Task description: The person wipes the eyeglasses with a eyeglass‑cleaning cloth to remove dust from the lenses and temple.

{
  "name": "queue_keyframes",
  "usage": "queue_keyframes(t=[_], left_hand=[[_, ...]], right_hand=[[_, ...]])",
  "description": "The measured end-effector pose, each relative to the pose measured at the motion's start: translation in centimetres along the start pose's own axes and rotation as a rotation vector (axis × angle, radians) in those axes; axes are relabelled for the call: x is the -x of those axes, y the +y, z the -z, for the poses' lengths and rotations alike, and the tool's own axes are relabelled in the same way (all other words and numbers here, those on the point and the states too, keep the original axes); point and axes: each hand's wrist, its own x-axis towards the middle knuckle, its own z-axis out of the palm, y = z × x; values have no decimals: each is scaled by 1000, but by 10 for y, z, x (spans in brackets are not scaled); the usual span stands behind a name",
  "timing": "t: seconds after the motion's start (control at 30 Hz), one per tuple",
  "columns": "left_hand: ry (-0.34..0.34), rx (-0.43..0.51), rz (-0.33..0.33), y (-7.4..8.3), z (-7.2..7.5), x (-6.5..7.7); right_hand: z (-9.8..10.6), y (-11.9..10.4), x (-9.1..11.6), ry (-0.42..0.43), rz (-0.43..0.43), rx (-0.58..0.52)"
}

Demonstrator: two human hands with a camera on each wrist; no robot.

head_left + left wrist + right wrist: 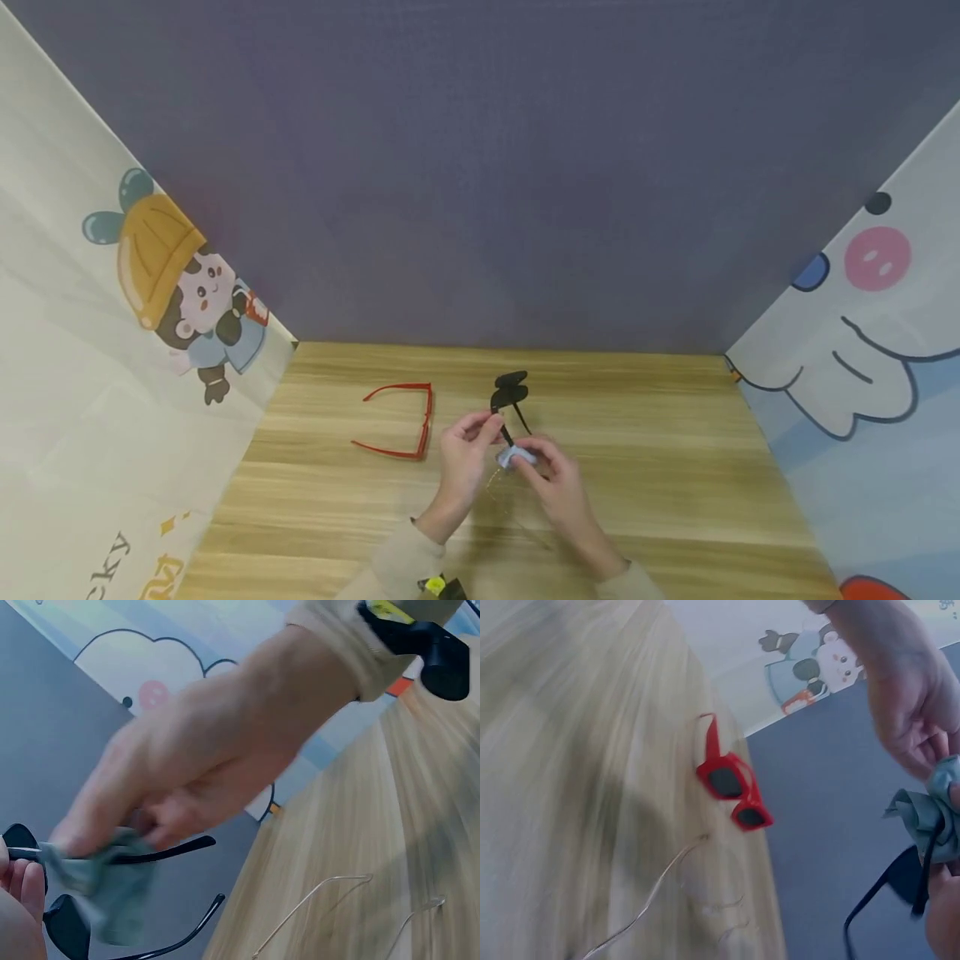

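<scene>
A pair of black sunglasses (512,395) is held up over the table, lenses away from the person. My left hand (462,461) pinches it by one temple arm near the lens frame. Around that same arm, my right hand (561,490) grips a crumpled light blue cloth (516,456), thumb and fingers pressing it. In the left wrist view the cloth (120,885) hangs in folds from the right fingers, and the arm's black tip sticks out past it. The other temple arm (176,945) extends free.
Red sunglasses (427,421) lie unfolded on the wooden table (645,467), left of the hands. Thin gold-wire glasses (304,907) rest on the table beneath the hands. A grey panel (480,183) stands behind, with cartoon-printed cloth walls on both sides.
</scene>
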Motion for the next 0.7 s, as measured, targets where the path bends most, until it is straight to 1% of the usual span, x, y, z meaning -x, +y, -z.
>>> queue_keyframes(t=[0.1,0.17,0.23,0.37,0.53,0.63,0.7], left_hand=[[10,-1,-15,2,4,-3],[12,-4,-20,2,6,-5],[11,-3,-20,1,8,-6],[9,5,-15,0,9,-5],[14,2,-24,-2,9,-5],[18,0,-28,-2,8,-4],[17,2,-20,-2,7,-3]], right_hand=[[4,9,7,-1,69,156],[7,15,11,6,137,257],[9,20,15,4,182,305],[10,24,18,-16,221,302],[9,21,19,-15,214,296],[7,16,17,-1,186,289],[4,13,14,11,137,254]])
